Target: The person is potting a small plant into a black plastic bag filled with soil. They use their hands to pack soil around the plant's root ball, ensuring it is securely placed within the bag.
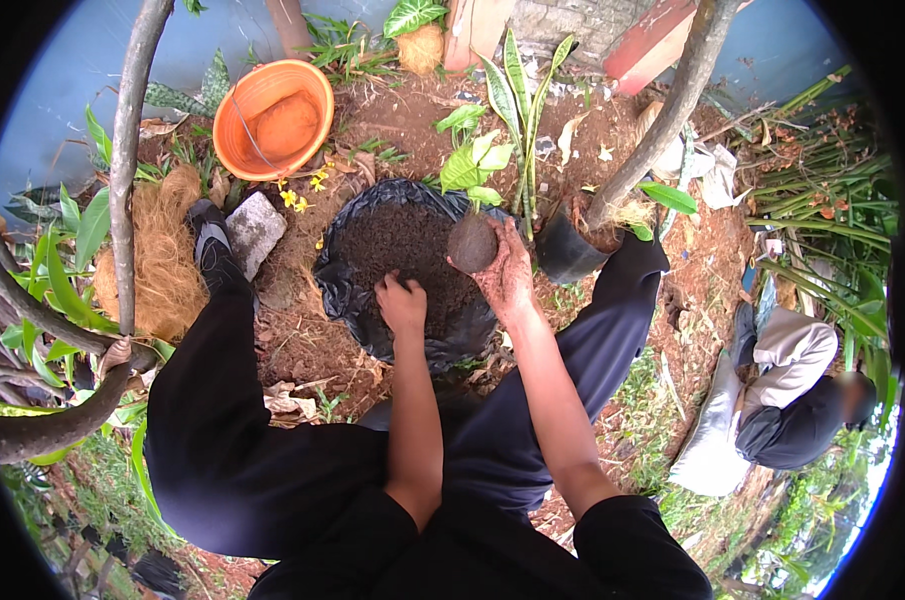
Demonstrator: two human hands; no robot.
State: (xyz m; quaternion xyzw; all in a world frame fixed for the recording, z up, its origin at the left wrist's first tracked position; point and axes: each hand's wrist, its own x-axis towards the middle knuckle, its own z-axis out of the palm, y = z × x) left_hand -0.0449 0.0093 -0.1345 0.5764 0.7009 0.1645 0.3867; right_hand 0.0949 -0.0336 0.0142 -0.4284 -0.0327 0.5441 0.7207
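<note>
My right hand point(508, 275) cups a round ball of dark soil point(473, 243), its palm and fingers smeared with dirt. Green leaves point(476, 165) rise from the top of that ball. Below and to the left of it, my left hand point(402, 303) dips into loose dark soil point(398, 235), fingers curled and their tips partly hidden. The soil fills a wide round container lined with a black plastic bag point(348, 310), which stands on the ground between my legs.
An orange bucket point(318, 95) with a wire handle lies beyond my left foot, near a grey stone block point(256, 232) and brown fibre point(158, 255). A black pot point(563, 245) stands by my right leg. Thin trunks rise on both sides. Another person point(798, 400) sits far right.
</note>
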